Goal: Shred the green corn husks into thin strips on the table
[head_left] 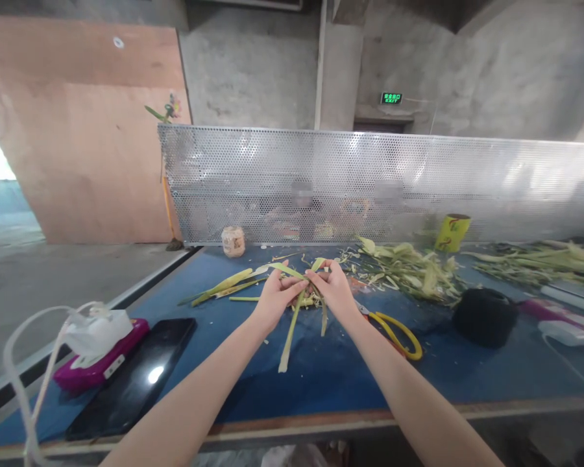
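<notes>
Both my hands meet over the middle of the blue table (331, 383). My left hand (276, 296) and my right hand (335, 290) are closed in a pinch on a bundle of green leaf strips (292, 324), whose long ends hang down toward me. More loose leaf strips (224, 285) lie on the table just left of my hands. Yellow-handled scissors (396, 331) rest on the table right beside my right wrist.
A pile of cut leaves (409, 269) lies behind right. A black yarn ball (484, 316), a yellow cup (451, 232), a small jar (233, 240), a black phone (136, 376) and a magenta device (100, 353) with white cable stand around. A perforated metal screen (370, 185) closes the back.
</notes>
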### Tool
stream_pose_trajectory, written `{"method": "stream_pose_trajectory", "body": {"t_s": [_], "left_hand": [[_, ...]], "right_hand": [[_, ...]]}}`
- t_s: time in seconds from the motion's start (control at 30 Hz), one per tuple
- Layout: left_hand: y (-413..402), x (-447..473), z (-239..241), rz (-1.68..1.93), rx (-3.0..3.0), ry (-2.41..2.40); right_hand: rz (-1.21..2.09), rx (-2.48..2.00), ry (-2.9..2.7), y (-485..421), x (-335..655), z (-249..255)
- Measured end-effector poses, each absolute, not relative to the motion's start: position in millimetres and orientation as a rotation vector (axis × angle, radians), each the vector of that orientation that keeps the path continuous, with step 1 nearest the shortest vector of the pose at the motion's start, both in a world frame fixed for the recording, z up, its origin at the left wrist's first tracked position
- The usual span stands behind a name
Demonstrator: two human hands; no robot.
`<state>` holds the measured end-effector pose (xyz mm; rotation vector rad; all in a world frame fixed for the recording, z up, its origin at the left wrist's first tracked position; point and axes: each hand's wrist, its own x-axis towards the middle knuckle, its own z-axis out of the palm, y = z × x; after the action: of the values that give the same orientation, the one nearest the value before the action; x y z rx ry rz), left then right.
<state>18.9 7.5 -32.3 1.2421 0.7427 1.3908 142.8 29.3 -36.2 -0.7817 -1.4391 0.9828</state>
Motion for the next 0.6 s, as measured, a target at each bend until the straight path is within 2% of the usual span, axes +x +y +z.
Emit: {"method": "stream_pose_trajectory", "body": {"t_s": [0.1,0.2,0.33,0.6], "left_hand": [[10.8,16.5,-33.8,1.467,1.205,0.753],[13.8,13.0,-33.5,1.575,1.119,0.747],[12.6,9.5,-28.7,1.656,0.982,0.709],[13.2,8.5,-29.9,1.680,0.865,0.702]], "right_hand": [[0.678,-0.846,-1.599,26.1,145.0,-38.4],[0.153,-0.929,-1.779,18.7,147.2,-37.0],[-0.261,-0.708,-2.180,13.7,146.9,-35.9],[-0.539,-0.692,-2.295,17.3,146.2,-38.6]]}}
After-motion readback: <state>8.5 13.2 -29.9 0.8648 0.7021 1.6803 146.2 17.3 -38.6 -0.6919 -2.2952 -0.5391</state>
